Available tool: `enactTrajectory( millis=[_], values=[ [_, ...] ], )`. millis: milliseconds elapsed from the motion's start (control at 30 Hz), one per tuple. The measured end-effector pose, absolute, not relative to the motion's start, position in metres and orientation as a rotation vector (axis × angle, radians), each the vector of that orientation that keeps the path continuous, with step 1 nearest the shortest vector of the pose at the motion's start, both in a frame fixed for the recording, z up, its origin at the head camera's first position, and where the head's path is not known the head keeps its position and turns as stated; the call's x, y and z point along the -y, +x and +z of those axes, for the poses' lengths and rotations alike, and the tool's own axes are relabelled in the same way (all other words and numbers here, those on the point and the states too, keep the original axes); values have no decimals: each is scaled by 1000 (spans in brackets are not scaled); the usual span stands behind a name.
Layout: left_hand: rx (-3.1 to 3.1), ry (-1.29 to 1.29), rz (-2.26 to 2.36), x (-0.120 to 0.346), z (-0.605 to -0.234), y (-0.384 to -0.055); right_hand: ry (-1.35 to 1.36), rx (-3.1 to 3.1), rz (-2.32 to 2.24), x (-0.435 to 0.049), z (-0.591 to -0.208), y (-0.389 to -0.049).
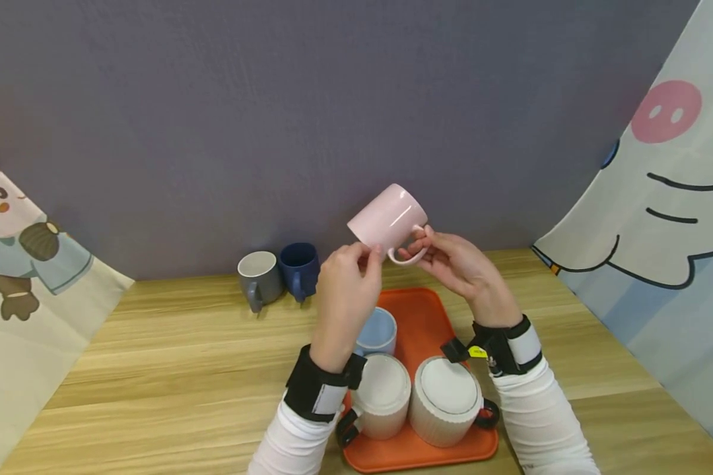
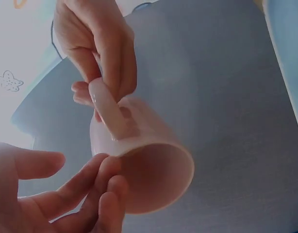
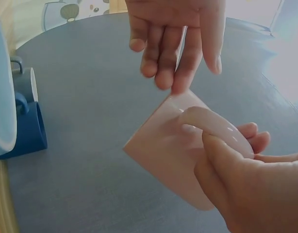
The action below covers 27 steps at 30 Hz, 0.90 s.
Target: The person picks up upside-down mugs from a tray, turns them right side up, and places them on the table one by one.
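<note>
A pink mug [image 1: 387, 218] is held up in the air, tilted, its mouth towards the lower left in the head view. My right hand [image 1: 460, 267] pinches its handle between thumb and fingers. At the rim is my left hand [image 1: 349, 280], its fingertips touching the mug while the thumb stands apart, as the left wrist view shows. That view looks into the pink mug's mouth [image 2: 156, 179]. Below the hands, an orange tray [image 1: 418, 316] carries a light blue mug [image 1: 377, 330] and two whitish ribbed mugs with black handles [image 1: 381, 389], upside down.
Against the grey backdrop [image 1: 333, 119] stand a grey mug [image 1: 260, 280] and a dark blue mug [image 1: 300, 269], upright and side by side on the wooden table [image 1: 172, 356]. Curtains with cartoon animals [image 1: 665, 171] hang at both sides.
</note>
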<state>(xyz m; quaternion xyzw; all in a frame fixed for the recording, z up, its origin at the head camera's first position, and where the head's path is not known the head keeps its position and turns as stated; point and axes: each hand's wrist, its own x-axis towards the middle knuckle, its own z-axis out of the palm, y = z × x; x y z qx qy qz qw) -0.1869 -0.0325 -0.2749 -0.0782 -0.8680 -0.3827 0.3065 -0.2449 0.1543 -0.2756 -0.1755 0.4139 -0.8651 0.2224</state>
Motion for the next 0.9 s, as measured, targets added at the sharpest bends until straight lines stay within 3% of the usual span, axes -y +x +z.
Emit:
enactTrajectory(
  millis=[433, 900],
  values=[
    [2598, -154, -971, 20, -279, -191, -557, -1032, -2415, -147, -272, -236],
    [2382, -98, -1264, 20, -279, -195, -553, -1030, -2398, -141, -275, -230]
  ],
)
